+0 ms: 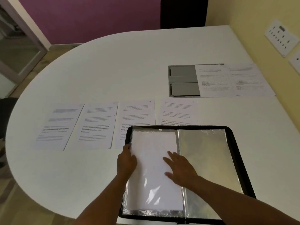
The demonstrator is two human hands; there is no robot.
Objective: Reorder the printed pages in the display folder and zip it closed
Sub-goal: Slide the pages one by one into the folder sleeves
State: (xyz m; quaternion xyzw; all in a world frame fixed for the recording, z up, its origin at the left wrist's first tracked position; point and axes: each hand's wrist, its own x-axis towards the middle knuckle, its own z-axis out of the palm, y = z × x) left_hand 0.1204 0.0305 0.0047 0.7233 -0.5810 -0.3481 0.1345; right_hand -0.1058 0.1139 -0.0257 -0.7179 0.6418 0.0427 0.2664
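A black zip display folder (237, 143) lies open on the white table in front of me. Its left half holds a white page (151, 159) in a clear sleeve; the right half shows a bare shiny sleeve (207, 158). My left hand (127, 161) holds the left edge of that sleeve and page. My right hand (180, 168) rests flat on the page, fingers spread. Several printed pages lie in a row beyond the folder, from one at far left (60, 125) to one numbered 10 (178, 112). Two more pages (214, 80) lie at the back right.
A grey cable hatch (183, 80) is set into the table, partly under one of the back pages. A wall with socket plates (280, 38) runs along the right. The table's curved edge (9, 127) is at the left, next to a dark chair.
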